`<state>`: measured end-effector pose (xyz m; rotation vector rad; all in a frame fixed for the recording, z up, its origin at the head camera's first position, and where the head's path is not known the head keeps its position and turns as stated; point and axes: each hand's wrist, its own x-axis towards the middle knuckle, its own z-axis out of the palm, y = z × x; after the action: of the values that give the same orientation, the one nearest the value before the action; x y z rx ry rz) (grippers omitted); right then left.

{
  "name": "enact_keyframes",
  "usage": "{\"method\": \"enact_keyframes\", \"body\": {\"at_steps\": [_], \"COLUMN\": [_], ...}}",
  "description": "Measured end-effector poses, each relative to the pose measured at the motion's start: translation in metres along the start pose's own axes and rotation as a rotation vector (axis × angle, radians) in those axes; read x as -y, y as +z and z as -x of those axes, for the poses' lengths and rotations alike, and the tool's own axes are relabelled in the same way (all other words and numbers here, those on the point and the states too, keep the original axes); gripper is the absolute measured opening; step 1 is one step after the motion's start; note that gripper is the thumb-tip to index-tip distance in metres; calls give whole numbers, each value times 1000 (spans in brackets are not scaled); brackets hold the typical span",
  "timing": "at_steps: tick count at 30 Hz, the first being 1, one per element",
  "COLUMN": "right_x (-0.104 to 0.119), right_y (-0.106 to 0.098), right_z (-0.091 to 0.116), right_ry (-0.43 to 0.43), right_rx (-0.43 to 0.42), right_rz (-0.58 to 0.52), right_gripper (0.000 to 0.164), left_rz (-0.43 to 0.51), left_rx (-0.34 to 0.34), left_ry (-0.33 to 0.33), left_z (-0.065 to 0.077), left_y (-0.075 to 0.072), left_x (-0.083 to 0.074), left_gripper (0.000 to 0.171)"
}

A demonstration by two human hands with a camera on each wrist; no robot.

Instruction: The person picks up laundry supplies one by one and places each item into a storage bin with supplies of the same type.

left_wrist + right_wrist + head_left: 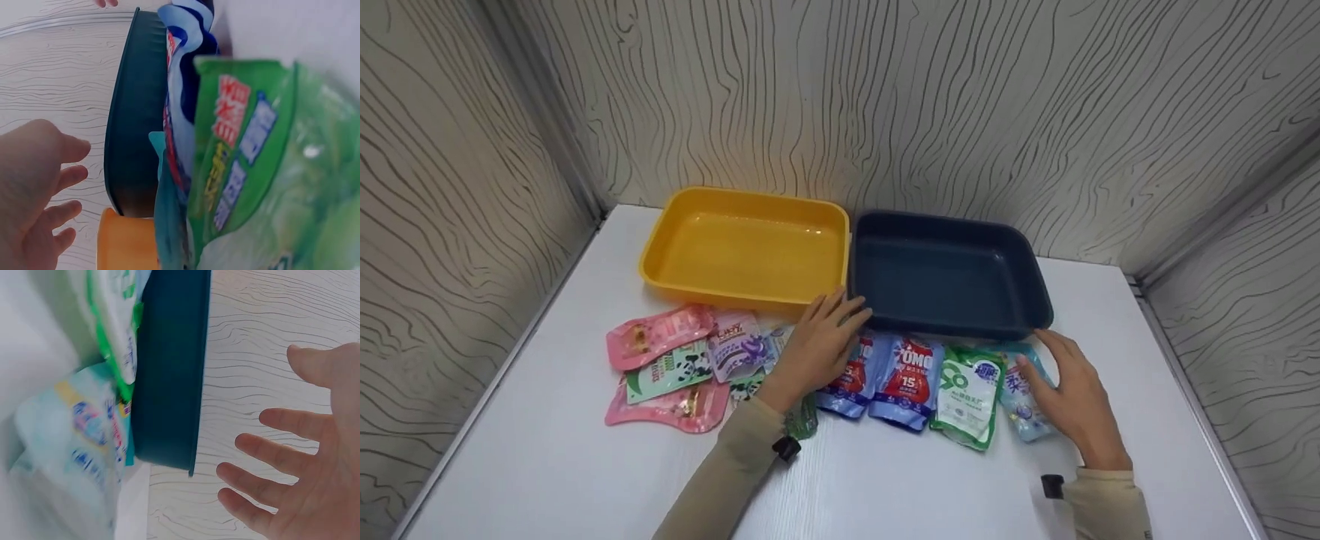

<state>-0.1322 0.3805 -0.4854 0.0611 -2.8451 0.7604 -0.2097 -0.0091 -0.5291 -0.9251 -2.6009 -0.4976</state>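
My left hand [819, 346] hovers over the row of packets with its fingers extended, holding nothing. Below it are a blue-and-red OMO pouch [849, 388] and a green see-through pouch [804, 420], both partly hidden; the green pouch [242, 140] looms large in the left wrist view. A second OMO pouch [909, 382] and a white-and-green pouch [969, 397] lie between the hands. At the right end, my right hand [1076, 390] is beside a light blue pouch [1029, 418]. Its fingers are spread apart in the right wrist view, with nothing in them.
Behind the pouches stand a yellow basin [746, 296] and a dark blue basin [949, 328], side by side. To the left, pink pouches [660, 337], a green panda pouch [671, 373] and a purple-and-white pouch [739, 349] overlap. Patterned walls [810, 90] enclose the white table [540, 442].
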Motion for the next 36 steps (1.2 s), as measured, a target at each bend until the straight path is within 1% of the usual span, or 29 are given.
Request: {"method": "enact_keyframes", "body": {"at_steps": [3,6,10,13,16,19,24,27,31,34,36], "right_x": [-10,-18,-26,-29,-34,-40,-46,-48,-51,-52,-53], "right_y": [0,2,9,14,17,20,22,22,19,16,14], "right_z": [8,15,23,26,27,28,27,24,20,18,17], "right_ry": [46,93,139,164,197,254,312,337,408,461,477], "right_rx": [34,94,192,239,263,295,334,348,378,406,418], "right_rz": [23,38,37,48,48,32,-3,-28,-56,-59,-56], "right_gripper": [71,75,80,85,92,98,102,105,115,121,123], "left_rz": [4,1,-4,4,20,32,59,60,54,48,45], "left_rx": [1,18,38,51,74,98,109,111,119,125,127], "left_ry": [16,19,-3,-19,-34,-39,-40,-52,-58,-61,-66], "left_z": [-1,0,1,0,-3,-7,-10,-10,-9,-9,-9], "left_y": [4,7,10,10,9,11,14,14,15,16,17], "left_x": [-2,-4,-5,-6,-8,-10,-13,-13,-14,-15,-15], "left_gripper": [41,42,44,47,51,54,56,57,57,57,57]}}
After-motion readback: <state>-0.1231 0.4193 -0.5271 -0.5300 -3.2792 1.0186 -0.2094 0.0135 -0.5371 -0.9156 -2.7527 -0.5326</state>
